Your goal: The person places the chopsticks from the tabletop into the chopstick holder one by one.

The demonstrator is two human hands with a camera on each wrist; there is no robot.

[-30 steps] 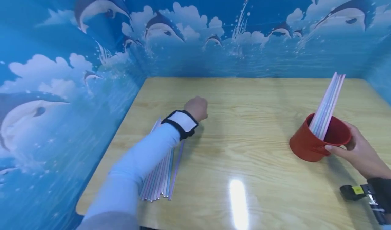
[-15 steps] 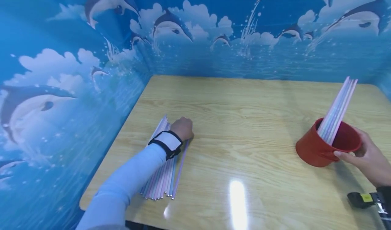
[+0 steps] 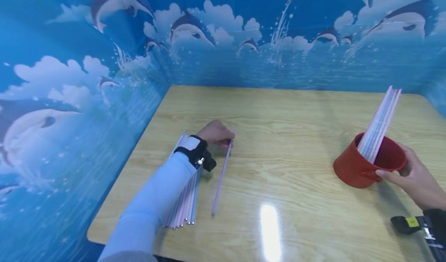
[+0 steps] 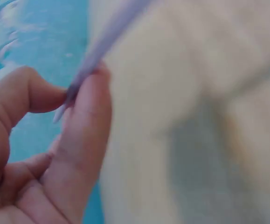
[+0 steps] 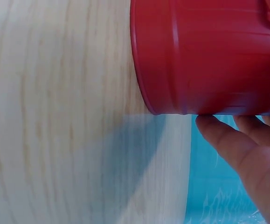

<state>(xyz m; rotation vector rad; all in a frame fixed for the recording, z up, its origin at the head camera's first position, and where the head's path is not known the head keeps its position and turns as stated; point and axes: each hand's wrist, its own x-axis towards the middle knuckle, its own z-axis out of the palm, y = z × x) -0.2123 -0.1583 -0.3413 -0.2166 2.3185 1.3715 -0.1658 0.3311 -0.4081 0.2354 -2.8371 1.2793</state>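
My left hand (image 3: 217, 133) pinches the far end of one pale purple straw (image 3: 221, 175), which slants across the wooden table (image 3: 278, 165) apart from the pile. In the left wrist view the straw (image 4: 102, 44) sits between thumb and forefinger of that hand (image 4: 55, 140). A pile of pastel straws (image 3: 185, 200) lies under my left forearm. My right hand (image 3: 407, 175) grips the rim of a red cup (image 3: 359, 167), tilted leftward, with several straws (image 3: 378, 124) standing in it. The right wrist view shows the cup's side (image 5: 209, 56) with my fingers (image 5: 232, 144) round it.
Blue walls printed with dolphins and clouds (image 3: 87, 84) close the table on the left, back and right. The near table edge (image 3: 156, 248) runs along the bottom. A black wrist device (image 3: 409, 223) shows at the lower right.
My left hand came back from the table's middle to the pile, took one purple straw and drew it rightward, clear of the pile. The right hand still holds the cup.
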